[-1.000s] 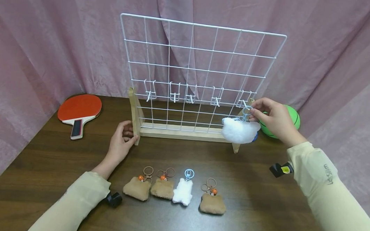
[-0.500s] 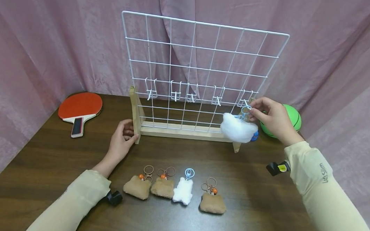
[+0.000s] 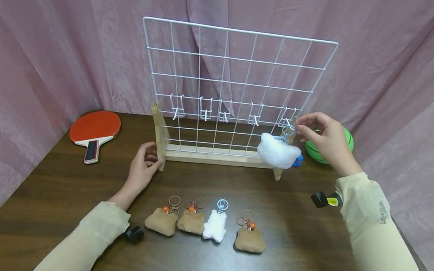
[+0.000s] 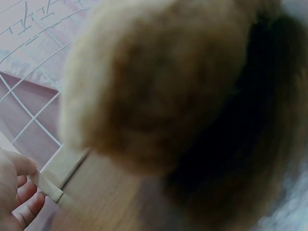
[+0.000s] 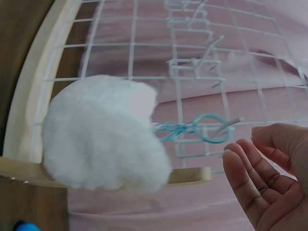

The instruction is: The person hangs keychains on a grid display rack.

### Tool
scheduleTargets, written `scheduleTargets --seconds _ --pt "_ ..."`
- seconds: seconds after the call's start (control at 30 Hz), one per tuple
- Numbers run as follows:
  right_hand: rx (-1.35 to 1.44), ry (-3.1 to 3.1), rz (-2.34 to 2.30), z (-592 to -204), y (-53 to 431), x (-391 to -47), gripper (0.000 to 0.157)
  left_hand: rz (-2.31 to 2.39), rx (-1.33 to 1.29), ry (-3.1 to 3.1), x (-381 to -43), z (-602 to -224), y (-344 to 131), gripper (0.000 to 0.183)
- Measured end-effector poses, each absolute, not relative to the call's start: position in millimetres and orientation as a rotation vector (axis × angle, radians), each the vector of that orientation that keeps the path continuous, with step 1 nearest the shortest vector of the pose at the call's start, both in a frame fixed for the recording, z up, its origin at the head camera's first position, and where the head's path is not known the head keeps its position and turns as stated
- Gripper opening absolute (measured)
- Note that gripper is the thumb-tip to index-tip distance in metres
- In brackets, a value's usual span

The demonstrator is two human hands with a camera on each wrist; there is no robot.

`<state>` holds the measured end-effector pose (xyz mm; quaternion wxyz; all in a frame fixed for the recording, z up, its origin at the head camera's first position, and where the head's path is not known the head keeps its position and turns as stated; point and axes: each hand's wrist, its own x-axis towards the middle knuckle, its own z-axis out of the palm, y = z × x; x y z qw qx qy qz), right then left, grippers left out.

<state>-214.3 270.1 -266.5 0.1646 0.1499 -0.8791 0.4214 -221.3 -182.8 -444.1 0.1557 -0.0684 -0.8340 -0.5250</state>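
A white plush keychain (image 3: 278, 151) hangs from the rightmost hook (image 5: 226, 127) of the white wire grid rack (image 3: 239, 59). Its blue ring (image 5: 211, 128) is looped over that hook in the right wrist view. Just right of the ring, my right hand (image 3: 326, 137) is apart from it, fingers loosely bent around nothing. At the rack's other end, my left hand (image 3: 143, 164) holds the left wooden leg (image 3: 159, 142) between thumb and fingers. On the table lie several more keychains: brown plush ones (image 3: 161, 222) and a small white bear-shaped one (image 3: 215, 226).
A red table tennis paddle (image 3: 95, 128) lies at the left. Behind my right hand sits a green ball (image 3: 317, 152), and a small blue object (image 3: 298, 160) is near the right leg. Several other hooks (image 3: 205, 113) on the grid are bare. Pink curtains (image 3: 59, 49) stand behind the table.
My right hand has let go of the blue ring and drawn slightly right. The white plush keychain has swung a little left and now hangs from the hook. My left hand has stayed put.
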Motion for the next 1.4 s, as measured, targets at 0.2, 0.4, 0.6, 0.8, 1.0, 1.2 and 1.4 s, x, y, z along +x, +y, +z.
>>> scheduleTargets --seconds 0.2,0.4,0.6,0.8,1.0,1.2,1.4 --pt "0.425 -2.429 1.185 -262.8 267.0 -198.2 0.022 -1.502 -0.191 -2.389 -219.7 -445.3 -184.1 0.055" --pt "0.468 -2.392 1.207 -265.9 262.7 -180.5 0.019 -1.487 -0.195 -2.383 -219.1 -446.1 -186.1 0.056" --pt "0.591 -2.356 1.205 -273.8 259.2 -167.5 0.018 -1.491 -0.217 -2.377 -219.2 -445.7 -185.1 0.056" --pt "0.624 -2.387 1.164 -286.1 254.9 -157.1 0.020 -1.485 -0.220 -2.374 -218.4 -445.1 -183.5 0.055" --pt "0.652 -2.428 1.190 -305.2 251.7 -149.5 0.020 -1.486 -0.216 -2.380 -218.8 -444.1 -182.1 0.056" --pt "0.629 -2.480 1.205 -325.2 250.6 -142.7 0.021 -1.485 -0.219 -2.378 -219.9 -444.3 -182.6 0.056" --pt "0.627 -2.576 1.264 -347.2 251.7 -138.5 0.018 -1.488 -0.205 -2.389 -219.7 -443.5 -181.9 0.056"
